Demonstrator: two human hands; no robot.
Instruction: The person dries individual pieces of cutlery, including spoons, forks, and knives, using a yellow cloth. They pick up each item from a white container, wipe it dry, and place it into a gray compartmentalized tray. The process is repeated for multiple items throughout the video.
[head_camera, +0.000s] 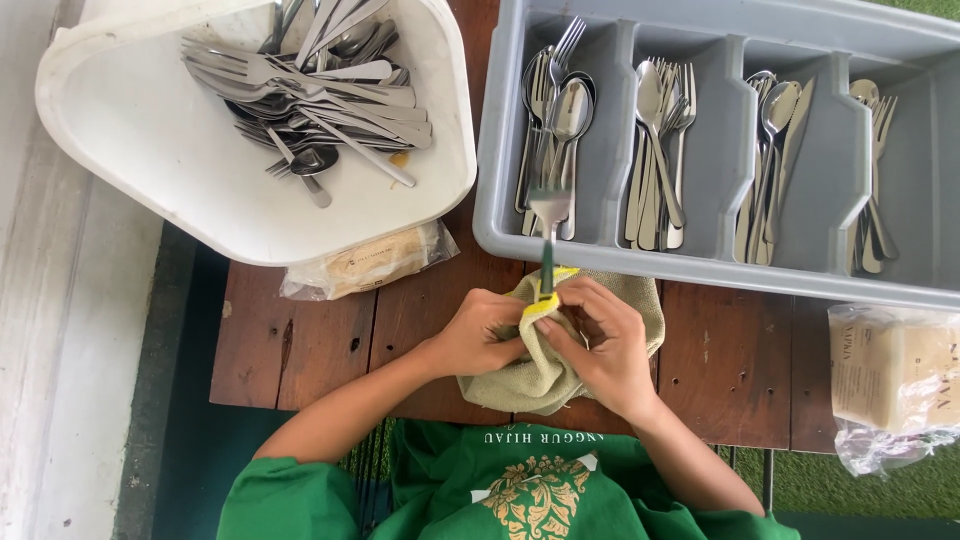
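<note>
A dark wooden table (320, 340) fills the middle of the frame. On its upper right rests a grey cutlery tray (720, 150) with long compartments holding sorted spoons, forks and knives; at upper left sits a white tub (150, 150) with a loose heap of unsorted cutlery (320, 90). Two clear plastic packets lie flat — one (370, 262) just below the tub, one (890, 385) at the right edge. At lower centre a beige cloth (560, 370) with a yellow edge is bunched between both hands. The left hand (480, 335) is closed on the cloth; the right hand (605, 345) pinches cloth around the handle of a fork (548, 225) — tines up, blurred, overlapping the tray's front wall.
</note>
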